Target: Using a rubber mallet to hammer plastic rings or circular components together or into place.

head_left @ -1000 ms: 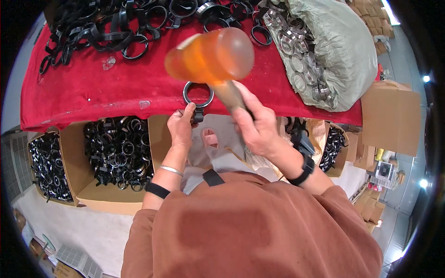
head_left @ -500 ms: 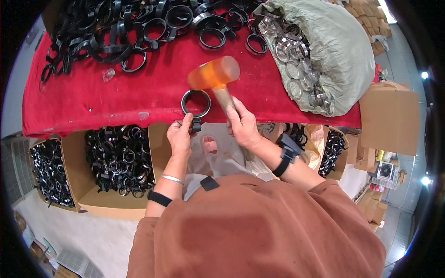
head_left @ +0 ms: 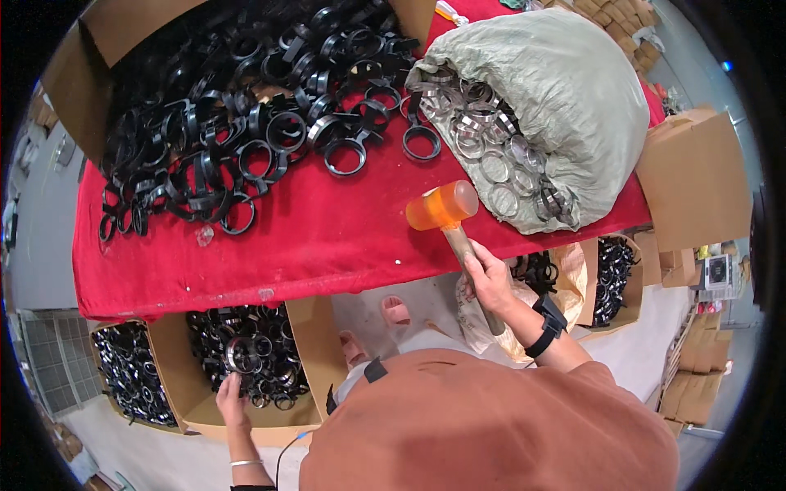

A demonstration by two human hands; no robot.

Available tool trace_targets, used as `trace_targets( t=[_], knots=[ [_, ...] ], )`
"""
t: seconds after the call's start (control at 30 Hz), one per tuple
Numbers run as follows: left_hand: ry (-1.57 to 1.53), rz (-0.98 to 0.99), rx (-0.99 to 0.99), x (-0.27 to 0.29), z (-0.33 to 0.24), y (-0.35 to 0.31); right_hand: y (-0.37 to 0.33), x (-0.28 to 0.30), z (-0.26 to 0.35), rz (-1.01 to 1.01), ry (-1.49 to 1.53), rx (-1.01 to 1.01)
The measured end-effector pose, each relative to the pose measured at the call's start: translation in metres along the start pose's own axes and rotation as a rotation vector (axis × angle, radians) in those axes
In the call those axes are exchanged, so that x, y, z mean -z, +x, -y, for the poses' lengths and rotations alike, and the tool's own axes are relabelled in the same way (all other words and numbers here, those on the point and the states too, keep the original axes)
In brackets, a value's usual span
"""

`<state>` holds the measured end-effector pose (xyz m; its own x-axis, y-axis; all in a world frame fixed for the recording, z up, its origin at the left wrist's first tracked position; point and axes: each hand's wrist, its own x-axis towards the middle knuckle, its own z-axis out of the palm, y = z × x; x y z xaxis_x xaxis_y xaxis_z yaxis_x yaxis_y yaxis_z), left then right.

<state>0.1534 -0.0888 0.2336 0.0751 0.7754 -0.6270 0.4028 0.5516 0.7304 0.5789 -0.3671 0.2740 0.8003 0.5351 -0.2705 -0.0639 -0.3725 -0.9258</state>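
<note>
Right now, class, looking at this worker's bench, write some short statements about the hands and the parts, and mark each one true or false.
1. The right hand grips an orange-headed mallet by its handle. True.
2. The left hand rests on the red table cover. False: it reaches into a cardboard box of black rings below the table.
3. The grey sack holds silver metal rings. True.
4. The mallet head is pressed on a ring. False: it is raised, nothing beneath it.

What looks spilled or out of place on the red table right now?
The grey-green sack lies on its side, mouth open, with silver metal rings spilling onto the red table. A small clear scrap sits loose near the black rings.
</note>
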Motion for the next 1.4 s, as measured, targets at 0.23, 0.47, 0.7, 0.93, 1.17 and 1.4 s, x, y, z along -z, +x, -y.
trace_targets(
  t=[0.23, 0.47, 0.7, 0.93, 1.17, 1.4],
  knots=[
    [0.598, -0.248, -0.92, -0.1, -0.097, 0.033, 0.014, 0.008, -0.027, 0.01, 0.004, -0.046],
    [0.632, 0.073, -1.222, -0.375, -0.256, 0.015, 0.018, 0.009, -0.027, -0.001, -0.154, 0.018],
    [0.696, -0.031, -1.196, -0.408, -0.284, 0.042, 0.015, 0.006, -0.03, 0.003, -0.187, 0.057],
    [-0.443, 0.482, -0.304, -0.253, -0.158, -0.018, 0.016, 0.014, -0.035, -0.003, -0.137, 0.015],
    [-0.383, 0.581, -0.001, -0.207, -0.035, -0.033, 0.012, 0.004, -0.018, 0.085, -0.324, -0.017],
    [0.23, 0.543, -0.331, -0.218, -0.032, -0.022, 0.003, -0.007, -0.022, 0.109, -0.353, 0.026]
  ],
)
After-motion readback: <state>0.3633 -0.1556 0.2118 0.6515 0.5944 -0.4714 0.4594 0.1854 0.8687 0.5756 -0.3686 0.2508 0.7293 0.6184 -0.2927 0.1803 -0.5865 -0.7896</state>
